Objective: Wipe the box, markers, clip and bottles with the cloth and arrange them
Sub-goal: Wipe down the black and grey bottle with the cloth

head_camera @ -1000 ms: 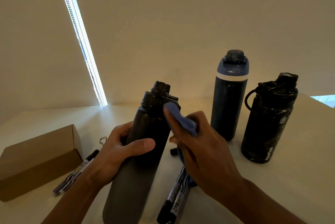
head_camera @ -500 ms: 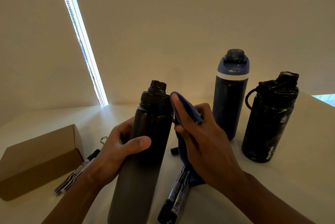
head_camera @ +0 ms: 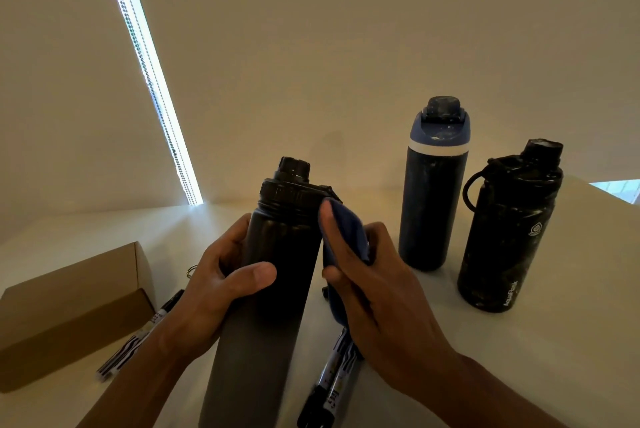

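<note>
Grey bottle gripped at mid-body by left hand, slightly tilted, near front edge of table; base out of view. Cloth pinched in right hand, pressed against bottle shoulder below cap. Blue-lid bottle and black bottle stood upright toward right rear. Box laid at left edge; left markers just beside it, clip behind them. Front markers laid below right wrist.

Pale table, cardboard box, markers, blue-capped bottle, loop-handled bottle
</note>
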Available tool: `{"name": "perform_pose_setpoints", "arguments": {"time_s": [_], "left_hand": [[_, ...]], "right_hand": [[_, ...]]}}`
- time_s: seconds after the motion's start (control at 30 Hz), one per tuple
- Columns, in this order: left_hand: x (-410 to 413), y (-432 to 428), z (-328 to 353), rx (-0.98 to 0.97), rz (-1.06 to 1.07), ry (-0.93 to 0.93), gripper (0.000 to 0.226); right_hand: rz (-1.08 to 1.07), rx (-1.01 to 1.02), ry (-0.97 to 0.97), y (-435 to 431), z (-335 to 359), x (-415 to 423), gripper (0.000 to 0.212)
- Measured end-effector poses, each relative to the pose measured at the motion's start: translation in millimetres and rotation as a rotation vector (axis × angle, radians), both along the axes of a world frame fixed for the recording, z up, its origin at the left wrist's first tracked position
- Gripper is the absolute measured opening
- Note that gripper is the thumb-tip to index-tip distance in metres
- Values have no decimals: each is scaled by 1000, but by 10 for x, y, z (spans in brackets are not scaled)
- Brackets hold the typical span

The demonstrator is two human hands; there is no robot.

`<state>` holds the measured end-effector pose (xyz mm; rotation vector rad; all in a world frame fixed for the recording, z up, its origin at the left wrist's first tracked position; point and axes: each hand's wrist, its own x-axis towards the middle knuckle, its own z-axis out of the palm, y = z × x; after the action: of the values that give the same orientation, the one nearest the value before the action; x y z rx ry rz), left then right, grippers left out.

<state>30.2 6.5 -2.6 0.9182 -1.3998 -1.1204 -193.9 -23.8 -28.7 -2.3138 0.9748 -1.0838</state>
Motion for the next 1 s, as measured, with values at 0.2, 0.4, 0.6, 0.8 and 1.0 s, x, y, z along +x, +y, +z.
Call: {"name": "perform_pose_setpoints", "arguments": {"time_s": [0.2, 0.4, 0.6, 0.8, 1.0], "left_hand": [[-34, 3, 2, -19, -12, -15, 79], [2, 23, 34, -101, 95, 0, 60], [-12, 58, 121, -184, 136, -61, 79], [-63, 102, 174, -291, 188, -159, 72], [-123, 105, 137, -408, 271, -273, 72]], "right_hand": [[-88, -170, -203, 55, 132, -27, 35], [-20, -101, -207, 138, 73, -93, 33], [-22, -98, -445, 133, 141, -85, 29], [-228, -225, -564, 110, 326, -145, 41], [-230, -318, -555, 86, 427, -191, 28]]}}
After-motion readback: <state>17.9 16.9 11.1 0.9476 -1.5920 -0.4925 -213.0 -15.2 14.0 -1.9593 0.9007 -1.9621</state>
